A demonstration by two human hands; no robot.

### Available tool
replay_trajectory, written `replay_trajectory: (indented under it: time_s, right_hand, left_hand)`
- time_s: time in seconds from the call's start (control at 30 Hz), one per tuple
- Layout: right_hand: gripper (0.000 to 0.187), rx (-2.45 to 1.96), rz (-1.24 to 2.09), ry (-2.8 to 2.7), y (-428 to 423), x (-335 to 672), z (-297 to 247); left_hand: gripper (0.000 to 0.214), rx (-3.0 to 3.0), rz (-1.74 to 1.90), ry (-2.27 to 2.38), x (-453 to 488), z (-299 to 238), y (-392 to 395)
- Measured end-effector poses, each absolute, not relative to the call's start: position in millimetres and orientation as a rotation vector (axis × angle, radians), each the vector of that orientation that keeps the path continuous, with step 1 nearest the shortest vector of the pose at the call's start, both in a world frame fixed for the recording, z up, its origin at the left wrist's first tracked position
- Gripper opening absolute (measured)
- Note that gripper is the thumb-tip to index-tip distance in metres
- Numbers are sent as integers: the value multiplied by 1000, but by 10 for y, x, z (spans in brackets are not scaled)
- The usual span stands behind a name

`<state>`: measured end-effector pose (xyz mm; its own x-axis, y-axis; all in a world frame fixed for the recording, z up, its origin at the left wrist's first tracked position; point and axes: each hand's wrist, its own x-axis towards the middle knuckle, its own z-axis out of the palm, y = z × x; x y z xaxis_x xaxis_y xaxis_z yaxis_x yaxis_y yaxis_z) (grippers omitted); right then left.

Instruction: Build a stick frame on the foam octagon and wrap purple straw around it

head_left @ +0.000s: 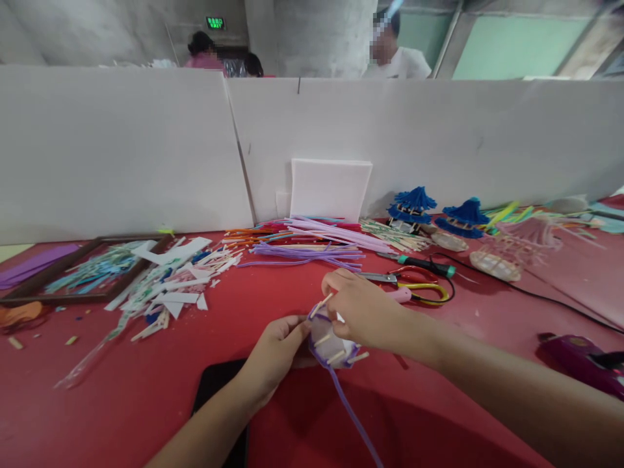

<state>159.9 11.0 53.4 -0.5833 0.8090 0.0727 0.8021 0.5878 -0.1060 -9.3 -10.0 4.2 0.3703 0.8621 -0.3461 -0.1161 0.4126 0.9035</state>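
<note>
My left hand [277, 351] pinches the left side of a small woven piece [331, 343] made of thin wooden sticks and a purple pipe cleaner [353, 416]. My right hand [363, 309] is closed over the top of the same piece, fingers bent on a stick end. The pipe cleaner's loose end trails toward me over the red table [146, 396]. Both hands hover just above the table's middle.
Purple and pink pipe cleaners [312, 250] lie behind the hands, scissors [414, 286] to their right. Paper scraps [166, 286] and a framed tray [82, 270] sit left. A black phone [219, 390] lies under my left forearm. Blue tassel pieces [412, 205], small baskets [490, 265], a glue gun [582, 364] are right. White partition behind; people beyond.
</note>
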Motion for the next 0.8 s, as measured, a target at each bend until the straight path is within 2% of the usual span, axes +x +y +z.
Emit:
replay_trajectory:
  time_s: [0.23,0.43,0.53,0.67,0.8]
  right_hand:
    - [8,-1433,-45,-2666,7,1552,558]
    - [11,-1321,-477,-2735,-42,1506,624]
    - [14,-1247,-544,-2874,-39,1502,726]
    - [20,-1269,-429,-2940,19,1553,797]
    - [23,-1285,14,-2836,169,1651,769]
  left_hand:
    - [24,928,767,1016,-90,8,-94]
    - [26,930,775,1003,-92,17,-112]
    - [26,932,764,1008,-84,21,-117]
    - [28,943,734,1008,-75,4,-126]
    - [29,955,717,1016,-78,-28,-130]
